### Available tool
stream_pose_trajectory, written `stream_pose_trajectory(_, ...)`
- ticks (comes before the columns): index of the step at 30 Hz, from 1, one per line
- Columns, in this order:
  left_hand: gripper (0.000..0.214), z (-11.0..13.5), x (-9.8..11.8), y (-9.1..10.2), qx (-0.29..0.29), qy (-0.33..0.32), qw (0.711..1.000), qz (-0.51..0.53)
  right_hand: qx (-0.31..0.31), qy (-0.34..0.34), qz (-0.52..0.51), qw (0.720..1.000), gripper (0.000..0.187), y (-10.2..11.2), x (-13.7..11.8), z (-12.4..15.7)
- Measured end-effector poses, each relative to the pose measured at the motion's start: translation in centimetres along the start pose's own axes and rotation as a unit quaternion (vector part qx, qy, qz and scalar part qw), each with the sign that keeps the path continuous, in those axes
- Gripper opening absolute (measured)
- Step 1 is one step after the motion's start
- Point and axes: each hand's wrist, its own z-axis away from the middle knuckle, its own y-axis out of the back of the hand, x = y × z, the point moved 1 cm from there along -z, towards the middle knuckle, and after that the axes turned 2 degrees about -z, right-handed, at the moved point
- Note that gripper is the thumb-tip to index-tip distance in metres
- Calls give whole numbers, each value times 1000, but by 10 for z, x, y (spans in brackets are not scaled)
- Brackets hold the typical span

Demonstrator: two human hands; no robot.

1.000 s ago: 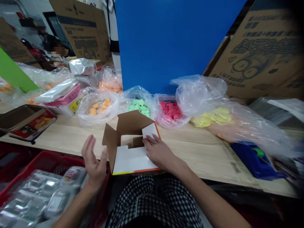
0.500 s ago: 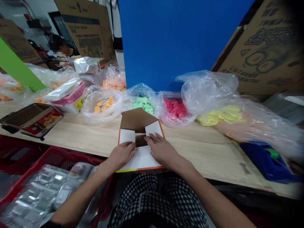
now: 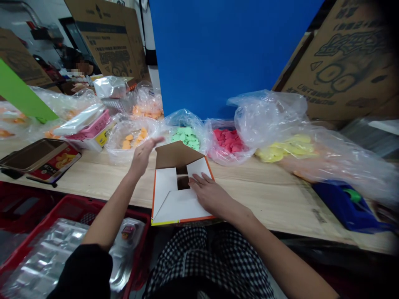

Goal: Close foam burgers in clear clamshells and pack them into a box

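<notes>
A cardboard box (image 3: 174,207), white with orange and yellow edges, sits at the table's front edge. Its side and front flaps are folded inward, leaving a small gap in the middle, while the brown back flap (image 3: 179,155) stands raised. My right hand (image 3: 207,189) lies flat on the right and front flaps, fingers stretched out. My left hand (image 3: 144,155) is lifted off the box, at the left of the raised flap, with fingers extended and nothing seen in them. Behind it stands a clear bag of orange pieces (image 3: 132,139).
Clear bags of green pieces (image 3: 186,137), red pieces (image 3: 229,140) and yellow pieces (image 3: 286,148) line the table's back. A blue tape dispenser (image 3: 344,205) is at right, a brown tray (image 3: 34,155) at left. Below left, a red crate (image 3: 67,201) holds clear plastic packs. Another person (image 3: 81,66) is behind.
My left hand has risen from the left flap and moved up and left towards the back flap. My right hand stays on the box. The front flap shows a diagonal crease at its left.
</notes>
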Motion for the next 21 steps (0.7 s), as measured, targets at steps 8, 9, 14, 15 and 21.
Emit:
stream_pose_trajectory(8,32,17,8,-21,-311,8,949,-54,60,3,-79,995,35,-1,8,-1)
stream_pose_trajectory(9,30,23,3,-24,-323,-14,944,-67,91,-6,-115,989,33,2,9,2)
stream_pose_trajectory(14,29,44,-28,-37,-337,-145,908,-202,285,-108,-187,934,23,14,11,20)
stream_pose_trajectory(15,33,45,-32,-37,-329,-148,900,-244,282,-91,-169,940,24,16,10,21)
stream_pose_trajectory(21,77,38,-39,-43,-341,-69,852,-391,68,1,-97,993,32,13,3,11)
